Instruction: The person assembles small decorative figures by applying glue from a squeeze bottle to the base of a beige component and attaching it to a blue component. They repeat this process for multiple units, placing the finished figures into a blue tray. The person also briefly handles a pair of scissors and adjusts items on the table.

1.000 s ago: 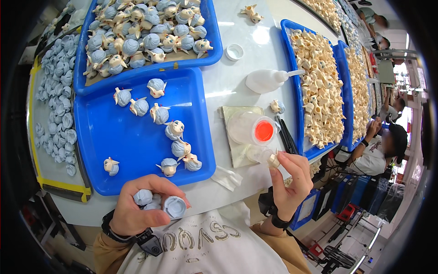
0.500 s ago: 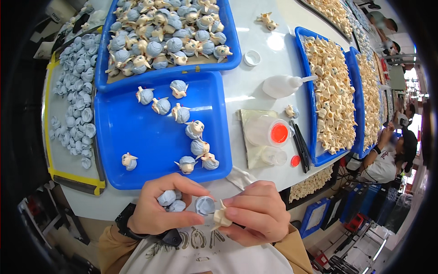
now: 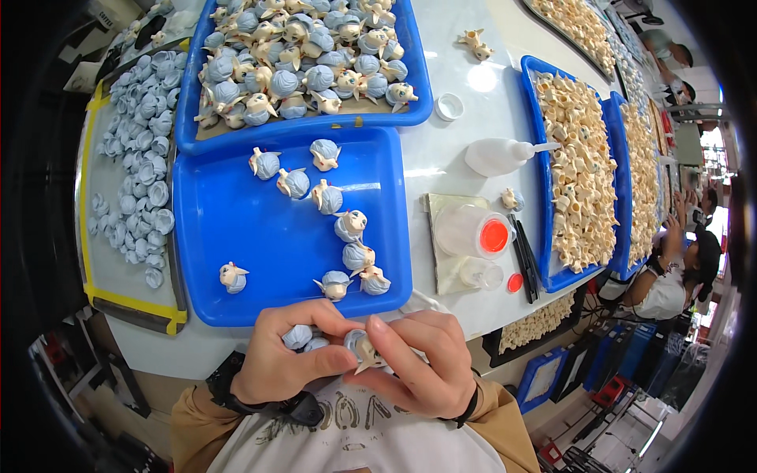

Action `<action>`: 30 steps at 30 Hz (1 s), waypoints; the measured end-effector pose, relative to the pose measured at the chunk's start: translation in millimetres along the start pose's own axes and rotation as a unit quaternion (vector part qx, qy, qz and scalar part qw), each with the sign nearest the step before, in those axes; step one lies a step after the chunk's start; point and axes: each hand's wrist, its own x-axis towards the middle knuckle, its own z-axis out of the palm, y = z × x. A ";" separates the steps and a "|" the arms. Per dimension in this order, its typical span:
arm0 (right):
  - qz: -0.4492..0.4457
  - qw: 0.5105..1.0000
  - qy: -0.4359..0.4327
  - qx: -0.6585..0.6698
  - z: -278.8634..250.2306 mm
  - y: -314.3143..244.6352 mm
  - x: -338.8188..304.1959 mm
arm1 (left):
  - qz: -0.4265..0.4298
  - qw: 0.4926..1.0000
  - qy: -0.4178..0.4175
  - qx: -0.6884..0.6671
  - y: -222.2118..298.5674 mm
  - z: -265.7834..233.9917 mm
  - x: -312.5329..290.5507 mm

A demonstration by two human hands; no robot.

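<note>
- Head view, at a white worktable (image 3: 441, 165): a cream, pointed-eared plastic face piece (image 3: 368, 356), apart from a pale-blue, cup-shaped plastic hair cap (image 3: 352, 339) half a second ago, now meets it in front of the worker's body.
- The right hand (image 3: 430, 363) pinches the face piece; the left hand (image 3: 284, 359) grips the hair cap between thumb and finger, rounded pale-blue spare caps (image 3: 298, 337) tucked in its palm.
- From here the pair looks partly fitted together, though fingers hide most of the seam.
- Just beyond the left hand, a shallow blue plastic tray (image 3: 276, 252) holds scattered blue-haired heads (image 3: 350, 226), its near edge crowding the knuckles.
- Rightward stand a white plastic squeeze bottle (image 3: 493, 156), a translucent jar (image 3: 457, 229) with a red-orange centre and slim black tools (image 3: 524, 258), well clear of both hands.
</note>
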 end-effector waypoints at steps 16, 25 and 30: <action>0.045 0.998 -0.004 -0.040 9.7 -5.7 3.6 | -0.075 0.997 0.026 0.008 2.5 5.4 -2.0; 0.035 0.999 -0.027 -0.018 5.4 0.4 3.7 | -0.110 0.994 -0.001 -0.013 6.4 6.3 -1.1; 0.036 0.999 -0.039 0.012 -7.9 3.5 1.3 | -0.011 0.999 0.036 -0.030 11.2 2.8 0.9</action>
